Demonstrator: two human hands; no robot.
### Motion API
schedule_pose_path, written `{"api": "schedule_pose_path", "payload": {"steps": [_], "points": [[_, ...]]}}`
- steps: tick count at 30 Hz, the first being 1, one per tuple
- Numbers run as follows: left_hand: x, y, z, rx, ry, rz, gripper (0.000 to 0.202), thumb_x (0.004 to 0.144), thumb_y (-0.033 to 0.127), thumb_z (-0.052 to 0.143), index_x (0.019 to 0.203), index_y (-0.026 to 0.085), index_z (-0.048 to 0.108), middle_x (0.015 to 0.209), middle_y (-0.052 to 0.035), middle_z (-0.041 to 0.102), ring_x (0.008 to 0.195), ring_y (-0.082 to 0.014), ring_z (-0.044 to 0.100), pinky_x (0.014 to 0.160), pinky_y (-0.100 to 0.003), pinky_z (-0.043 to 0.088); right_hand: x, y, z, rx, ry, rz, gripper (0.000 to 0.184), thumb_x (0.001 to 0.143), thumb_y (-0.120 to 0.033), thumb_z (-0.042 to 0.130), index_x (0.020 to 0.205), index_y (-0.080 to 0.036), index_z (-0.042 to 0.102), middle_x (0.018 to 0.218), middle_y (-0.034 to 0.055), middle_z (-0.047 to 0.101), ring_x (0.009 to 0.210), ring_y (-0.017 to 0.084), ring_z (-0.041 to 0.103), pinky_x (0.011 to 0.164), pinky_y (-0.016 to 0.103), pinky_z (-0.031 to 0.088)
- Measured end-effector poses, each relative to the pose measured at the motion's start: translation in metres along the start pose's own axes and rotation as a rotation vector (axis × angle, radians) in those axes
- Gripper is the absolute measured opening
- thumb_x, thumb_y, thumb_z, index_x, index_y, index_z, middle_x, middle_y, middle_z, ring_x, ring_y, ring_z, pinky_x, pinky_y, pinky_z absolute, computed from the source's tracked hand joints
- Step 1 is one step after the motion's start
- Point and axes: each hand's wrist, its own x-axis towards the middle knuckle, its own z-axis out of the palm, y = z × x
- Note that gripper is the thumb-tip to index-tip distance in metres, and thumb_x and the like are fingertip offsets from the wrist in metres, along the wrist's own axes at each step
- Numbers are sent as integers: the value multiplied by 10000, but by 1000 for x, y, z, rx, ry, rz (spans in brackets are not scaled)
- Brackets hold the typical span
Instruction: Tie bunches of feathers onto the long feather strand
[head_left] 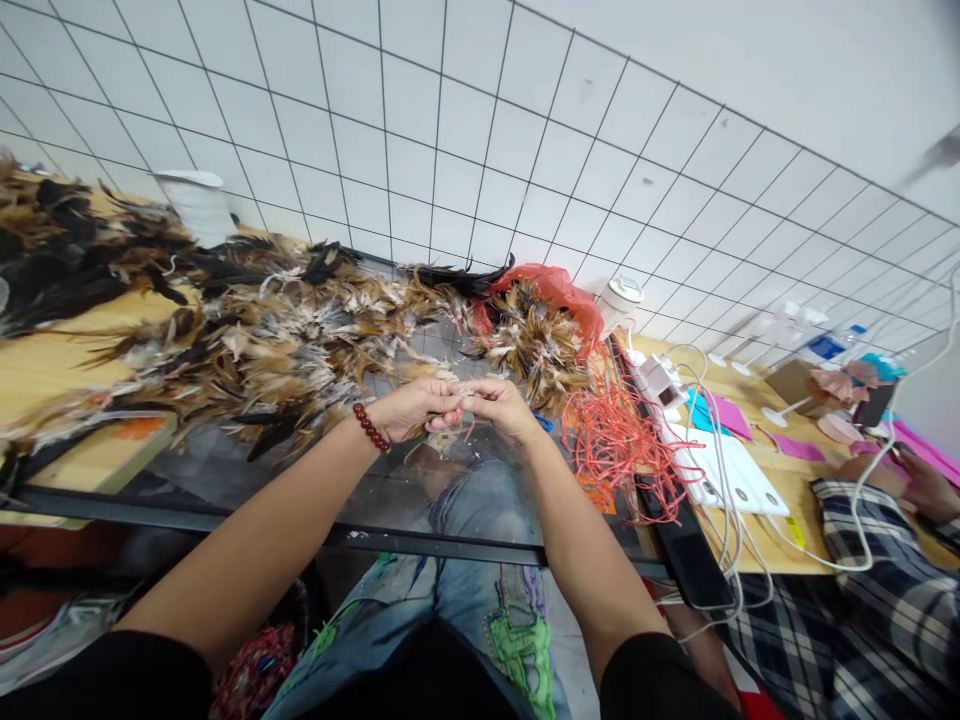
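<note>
My left hand point(415, 408), with a brown beaded bracelet point(371, 428) at its wrist, is closed in a pinch above the transparent tabletop point(375, 500). Fingertip to fingertip with it, my right hand point(504, 406) pinches too. Whatever lies between the fingers is small and pale, too hidden to name; a short reddish strand seems to hang below them. Just beyond and to the left spreads a large heap of brown, white and black feathers point(292, 335). Right of my hands are a rounder feather bunch point(536, 340) and a tangle of orange-red string point(615, 430).
A red plastic bag point(555, 290) and a lidded white cup point(622, 298) stand behind the string. Toward the right lie a white power strip point(731, 470), loose cables and a black phone point(690, 550). Another person's plaid sleeve point(862, 520) is at far right. A wire grid point(442, 130) rises behind.
</note>
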Motion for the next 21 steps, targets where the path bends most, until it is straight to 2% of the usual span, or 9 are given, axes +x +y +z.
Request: {"api": "schedule_pose_path", "payload": {"steps": [5,12,15,17,19,21], "points": [[1,-2,1,44,59,50,172,671,200,770,655,100,631,553,-12,525,418,-35,402,382,-146,276,2,0,4,54,133,-13,282,587,-434,802,721,-196,729,635,-5,676,594,124,601,567,235,475],[1,-1,3,121,46,98,218,728,291,735,698,98,637,640,-38,570,502,-68,495,453,-167,380,5,-2,5,74,253,-59,263,565,-399,800,682,-186,698,559,-28,617,537,105,536,590,254,457],[4,-3,4,221,165,120,235,731,306,723,680,98,626,577,-13,541,456,-48,447,417,-145,313,7,-2,7,4,283,-72,296,577,-430,786,696,-176,691,569,-23,608,541,107,521,574,252,438],[6,-5,3,251,264,135,226,733,296,709,664,101,619,542,4,514,433,-44,423,402,-143,280,7,0,7,-52,306,-101,317,624,-443,761,786,-177,706,572,-33,588,535,98,494,560,240,414],[7,-4,2,234,342,150,211,739,291,690,670,105,618,537,12,500,425,-44,412,399,-148,274,8,4,5,-118,358,-139,330,679,-440,730,888,-186,709,567,-49,555,527,89,454,551,227,387],[7,-2,1,180,412,175,197,745,288,676,683,111,613,537,21,486,416,-44,397,395,-153,266,10,8,1,-187,441,-163,299,712,-435,701,872,-183,705,568,-49,535,532,89,426,545,223,365]]}}
